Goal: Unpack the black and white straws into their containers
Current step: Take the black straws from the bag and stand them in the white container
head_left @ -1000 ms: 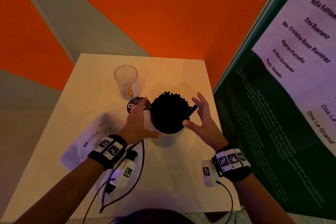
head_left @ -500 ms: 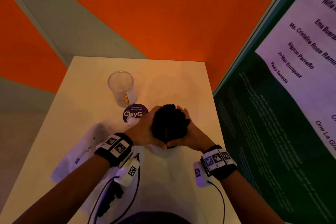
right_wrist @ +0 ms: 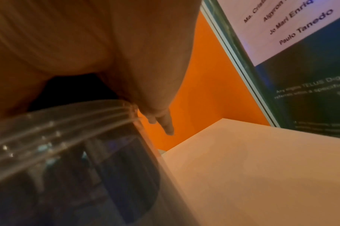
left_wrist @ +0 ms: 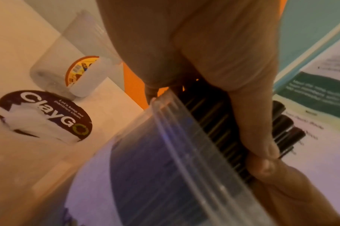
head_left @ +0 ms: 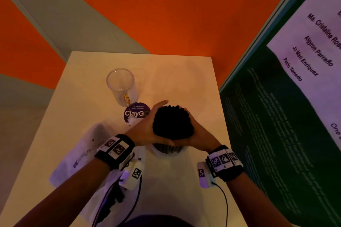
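A thick bundle of black straws (head_left: 172,125) stands upright in a clear plastic container (head_left: 166,150) near the middle of the table. My left hand (head_left: 145,131) wraps the bundle from the left and my right hand (head_left: 200,134) from the right, thumbs meeting on the near side above the rim. In the left wrist view the left hand (left_wrist: 204,45) lies against the black straws (left_wrist: 213,122) over the container rim (left_wrist: 184,137). In the right wrist view the right hand (right_wrist: 107,45) curves over the container (right_wrist: 68,137). No white straws show.
An empty clear cup (head_left: 121,86) stands behind and left, beside a round purple ClayGo sticker (head_left: 135,113). A crumpled white wrapper (head_left: 79,153) lies under my left forearm. A dark poster board (head_left: 276,134) borders the white table (head_left: 184,75) on the right; orange walls stand behind.
Both hands, held spread beside the straws a second ago, have closed round the bundle. The one straw leaning out to the right is gathered in with the rest.
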`<state>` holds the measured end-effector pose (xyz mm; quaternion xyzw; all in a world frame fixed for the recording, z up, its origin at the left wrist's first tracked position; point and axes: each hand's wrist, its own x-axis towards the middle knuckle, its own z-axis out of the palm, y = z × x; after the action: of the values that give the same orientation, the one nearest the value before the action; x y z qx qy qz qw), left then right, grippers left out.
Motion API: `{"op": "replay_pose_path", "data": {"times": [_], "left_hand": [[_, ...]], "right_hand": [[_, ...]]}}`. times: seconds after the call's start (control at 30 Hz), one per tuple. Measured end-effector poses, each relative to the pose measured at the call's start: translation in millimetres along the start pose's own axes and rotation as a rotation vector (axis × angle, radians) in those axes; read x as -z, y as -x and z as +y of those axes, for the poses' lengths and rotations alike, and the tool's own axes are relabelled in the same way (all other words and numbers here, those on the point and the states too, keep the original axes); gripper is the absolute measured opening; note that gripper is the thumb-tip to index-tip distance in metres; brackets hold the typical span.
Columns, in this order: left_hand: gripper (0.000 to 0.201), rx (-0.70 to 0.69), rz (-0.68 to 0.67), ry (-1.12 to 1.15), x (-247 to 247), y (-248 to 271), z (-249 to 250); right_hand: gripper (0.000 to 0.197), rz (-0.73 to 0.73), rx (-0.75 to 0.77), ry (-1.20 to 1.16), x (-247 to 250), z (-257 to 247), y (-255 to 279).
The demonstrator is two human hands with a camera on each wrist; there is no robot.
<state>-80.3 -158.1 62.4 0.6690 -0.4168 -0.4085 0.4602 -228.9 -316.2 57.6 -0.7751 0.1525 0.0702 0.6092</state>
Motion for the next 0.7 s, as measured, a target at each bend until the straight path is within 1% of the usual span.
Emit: {"op": "replay_pose_path", "data": {"times": [0.07, 0.13, 0.23, 0.37, 0.47, 0.53, 0.6, 0.67, 0.7], "left_hand": [[0.114, -0.011, 0.039, 0.063, 5.0, 0.4, -3.1], [0.113, 0.004, 0.041, 0.093, 10.4, 2.3, -5.8], [0.119, 0.051, -0.003, 0.065, 13.7, 6.4, -8.7], [0.125, 0.105, -0.017, -0.019, 17.2, 18.0, -13.0], [0.131, 0.126, -0.005, -0.049, 22.7, 33.2, -17.5], [0.135, 0.102, 0.000, -0.077, 28.1, 46.0, -18.5], [0.135, 0.072, 0.025, -0.102, 32.8, 60.6, -16.7], [0.128, 0.053, 0.058, -0.134, 36.7, 76.8, -14.5], [0.123, 0.048, 0.069, -0.169, 38.6, 85.5, -14.3]], "right_hand": [[0.107, 0.077, 0.008, -0.065, 4.5, -0.7, 2.5], [0.109, 0.120, 0.002, -0.089, 7.8, -1.9, 5.4], [0.116, 0.066, -0.016, -0.075, 7.5, 1.5, 7.8], [0.118, 0.077, -0.041, -0.010, 5.8, 11.6, 14.7], [0.124, 0.073, -0.125, 0.047, 8.7, 18.5, 27.2], [0.125, 0.070, -0.204, 0.116, 10.6, 24.9, 37.9], [0.115, 0.058, -0.328, 0.202, 10.4, 31.5, 50.1], [0.089, -0.007, -0.435, 0.318, 5.2, 35.0, 64.9], [0.073, -0.065, -0.455, 0.377, 0.4, 34.3, 71.3]]}}
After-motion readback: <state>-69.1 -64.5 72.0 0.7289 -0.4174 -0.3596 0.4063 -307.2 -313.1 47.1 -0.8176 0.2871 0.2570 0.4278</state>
